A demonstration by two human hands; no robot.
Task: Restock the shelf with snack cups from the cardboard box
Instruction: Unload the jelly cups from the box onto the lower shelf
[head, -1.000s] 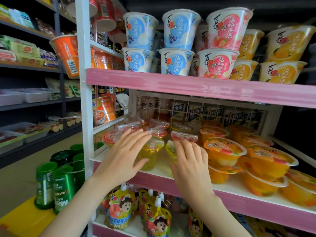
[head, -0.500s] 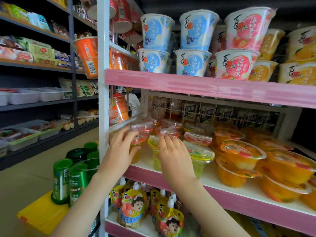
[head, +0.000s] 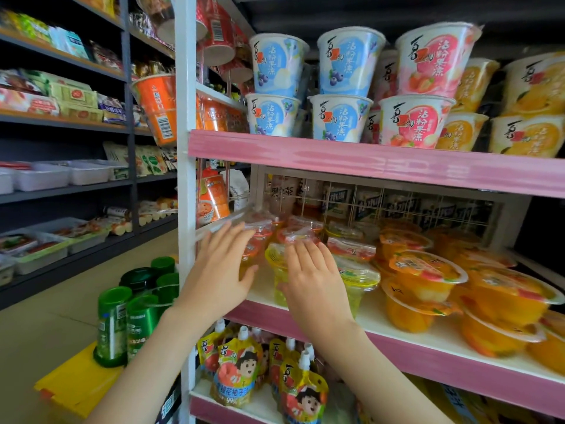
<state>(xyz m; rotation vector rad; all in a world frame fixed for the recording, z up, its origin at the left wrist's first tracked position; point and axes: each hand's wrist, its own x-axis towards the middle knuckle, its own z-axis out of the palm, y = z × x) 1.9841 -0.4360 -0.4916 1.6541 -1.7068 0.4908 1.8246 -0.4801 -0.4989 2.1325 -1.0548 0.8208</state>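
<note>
On the pink shelf (head: 428,347), left grip (head: 220,270) and right grip (head: 312,280), fingers straight, press snack cups (head: 274,255) just ahead.

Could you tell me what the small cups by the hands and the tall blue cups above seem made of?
Small cups: probably clear glossy plastic; the filling shows through, and a shiny printed film seals the top. Tall blue cups: likely matte paper or card; opaque printed walls, though coated plastic is possible.
</note>
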